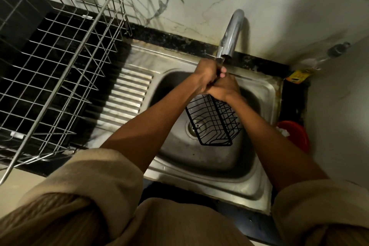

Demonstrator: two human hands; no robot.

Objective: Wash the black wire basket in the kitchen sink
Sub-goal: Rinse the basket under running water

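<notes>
Black wire basket [214, 124] hangs tilted over the steel sink's [201, 158] drain, its top edge clasped by the closed fingers of both the left hand [206, 77] and right hand [223, 88], pressed together just under the chrome faucet [231, 35]. Both forearms reach forward, converging. Open basin surrounds the basket.

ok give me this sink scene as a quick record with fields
held item: black wire basket, hanging over the sink bowl
left hand: left hand gripping the basket's top end
right hand: right hand gripping beside it, the two hands touching
tap: faucet spout just above the hands; water flow cannot be told
drain: drain partly behind the basket
left of sink: metal dish rack
right of sink: red container
</notes>
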